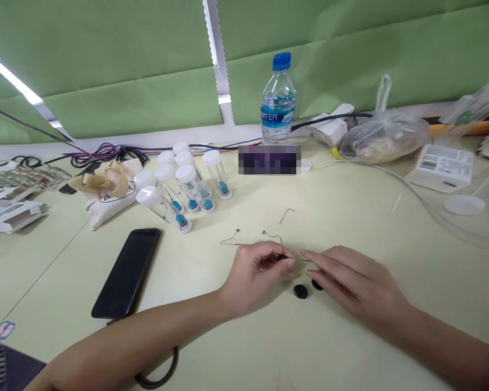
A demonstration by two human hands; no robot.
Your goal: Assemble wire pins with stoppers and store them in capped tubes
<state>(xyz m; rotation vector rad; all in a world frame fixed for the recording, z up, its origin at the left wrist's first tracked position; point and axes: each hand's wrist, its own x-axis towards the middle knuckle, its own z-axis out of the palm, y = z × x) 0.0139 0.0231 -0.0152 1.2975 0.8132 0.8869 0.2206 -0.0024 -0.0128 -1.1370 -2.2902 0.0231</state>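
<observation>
Between its thumb and fingers, my left hand [258, 274] pinches a small black round piece [282, 257], from which a bent thin wire [280, 241] rises to a small tip. Just right of it, my right hand [356, 277] has its fingers closed on a thin metal rod [303, 260] that reaches the black piece. Two black discs lie below the hands, one [300, 291] in full view, the other [317, 284] partly behind my right fingers. Another bent wire [228, 240] lies behind my left hand, and an L-shaped key [286, 215] lies farther back.
Several white-capped clear tubes [186, 184] with blue pieces stand behind left. A black phone [127, 272] lies left, near a cloth pouch [113, 195]. At the back are a water bottle [277, 106], a plastic bag [385, 136] and cables; a white carton [444, 165] is right.
</observation>
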